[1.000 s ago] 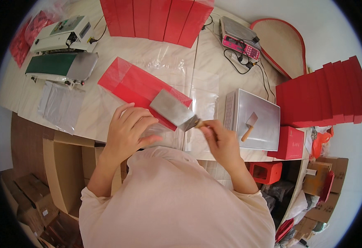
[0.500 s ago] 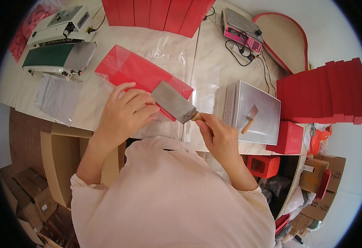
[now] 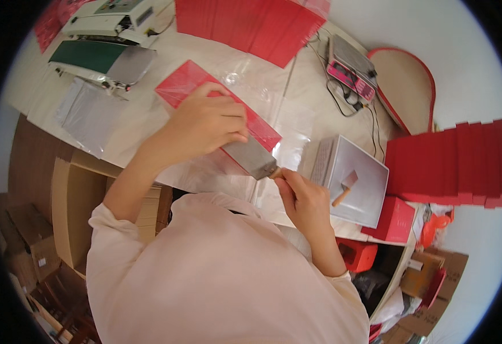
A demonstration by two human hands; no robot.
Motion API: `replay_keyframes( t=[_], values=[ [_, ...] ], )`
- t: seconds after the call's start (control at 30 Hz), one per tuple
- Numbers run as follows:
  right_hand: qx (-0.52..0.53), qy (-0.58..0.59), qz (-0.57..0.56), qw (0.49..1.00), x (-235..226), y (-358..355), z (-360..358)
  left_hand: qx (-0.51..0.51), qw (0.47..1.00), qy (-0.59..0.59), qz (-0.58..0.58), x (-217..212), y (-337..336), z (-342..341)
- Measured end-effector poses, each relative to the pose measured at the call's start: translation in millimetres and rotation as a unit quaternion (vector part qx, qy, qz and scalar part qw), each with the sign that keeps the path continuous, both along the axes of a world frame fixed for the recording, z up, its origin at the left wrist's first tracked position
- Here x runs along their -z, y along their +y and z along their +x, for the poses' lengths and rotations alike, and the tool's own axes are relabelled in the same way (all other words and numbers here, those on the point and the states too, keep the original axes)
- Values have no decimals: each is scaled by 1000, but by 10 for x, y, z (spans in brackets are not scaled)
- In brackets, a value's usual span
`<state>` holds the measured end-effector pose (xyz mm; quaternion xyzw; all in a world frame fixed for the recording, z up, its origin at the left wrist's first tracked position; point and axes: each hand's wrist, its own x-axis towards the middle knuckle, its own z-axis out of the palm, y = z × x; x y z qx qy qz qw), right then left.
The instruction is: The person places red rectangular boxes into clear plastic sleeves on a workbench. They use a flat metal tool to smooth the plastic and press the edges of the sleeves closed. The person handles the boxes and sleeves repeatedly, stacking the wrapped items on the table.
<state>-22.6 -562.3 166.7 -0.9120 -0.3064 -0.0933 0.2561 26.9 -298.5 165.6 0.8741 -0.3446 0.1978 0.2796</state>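
Observation:
A long red box (image 3: 265, 133) in clear plastic film lies aslant on the table before me. My left hand (image 3: 213, 121) is laid across its middle, fingers bent and close together over the film. Some fingertips rest by the upper end of a scraper blade, and that end is hidden under the hand. The scraper (image 3: 252, 158) has a wide grey metal blade and a short wooden handle. My right hand (image 3: 304, 199) is closed around that handle. The blade lies flat along the near edge of the box.
A sealing machine (image 3: 104, 57) with a green belt stands at left, clear bags (image 3: 84, 114) beside it. Red boxes (image 3: 245, 28) are stacked behind, more (image 3: 446, 163) at right. A white tray (image 3: 371, 198) holds another scraper (image 3: 345, 188). A scale (image 3: 351, 66) trails cables.
My left hand has moved right and up over the box, now covering part of the blade. My right hand keeps the scraper at the near edge. The whole view has tilted and shifted.

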Motion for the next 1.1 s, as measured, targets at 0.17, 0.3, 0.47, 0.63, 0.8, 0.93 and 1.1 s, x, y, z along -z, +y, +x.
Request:
replay_keyframes(
  t=[0.17, 0.3, 0.47, 0.63, 0.8, 0.93, 1.1],
  values=[
    [19, 57, 32, 998, -29, 4, -1, -2, 995, 99, -5, -12, -16, 93],
    [51, 118, 77, 989, -65, -139, -62, 27, 989, 146, -17, -18, 6, 176],
    [129, 182, 64, 973, -225, -611, -160, 61, 979, 193, -36, 29, 5, 307],
    [123, 207, 103, 965, -216, -640, -236, 59, 977, 198, -48, 192, -11, 395],
    [-23, 172, 90, 981, -140, -116, -175, 67, 968, 243, -6, 161, -13, 451],
    [-60, 101, 59, 991, -69, 134, -75, 71, 967, 245, -14, 175, -8, 450],
    [-37, 80, 10, 996, -68, 179, -45, 66, 964, 256, -11, 154, -12, 434]
  ],
)
